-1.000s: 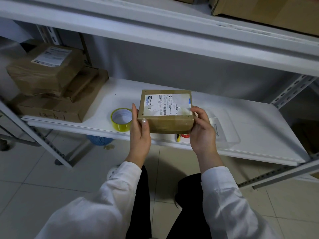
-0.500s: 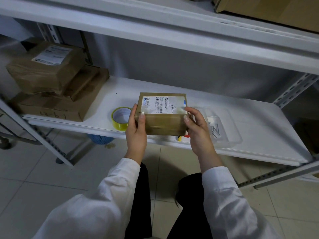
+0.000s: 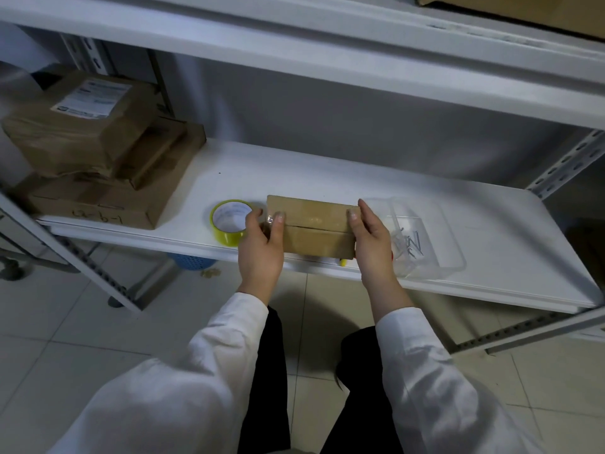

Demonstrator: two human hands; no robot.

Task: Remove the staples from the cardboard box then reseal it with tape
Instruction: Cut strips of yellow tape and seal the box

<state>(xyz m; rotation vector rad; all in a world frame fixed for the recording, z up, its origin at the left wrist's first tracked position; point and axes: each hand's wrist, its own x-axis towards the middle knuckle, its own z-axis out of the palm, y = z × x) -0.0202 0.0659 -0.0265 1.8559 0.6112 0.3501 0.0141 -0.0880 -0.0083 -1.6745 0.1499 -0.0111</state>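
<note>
A small brown cardboard box sits at the front of the white shelf, its flap seam facing up and running left to right. My left hand grips its left end, thumb on top. My right hand grips its right end, thumb on top. A roll of yellow tape lies flat just left of the box, beside my left fingers. A clear plastic tray with several loose metal staples stands right of the box. A small yellow and red tool peeks out under the box's front edge.
A stack of brown parcels fills the shelf's left end. An upper shelf hangs overhead. Angled metal uprights frame the sides. A blue basket stands on the tiled floor below. My knees are under the shelf edge.
The box was held up with its label facing me. Both hands have turned it over and lowered it onto the shelf, so the flap seam now faces up.
</note>
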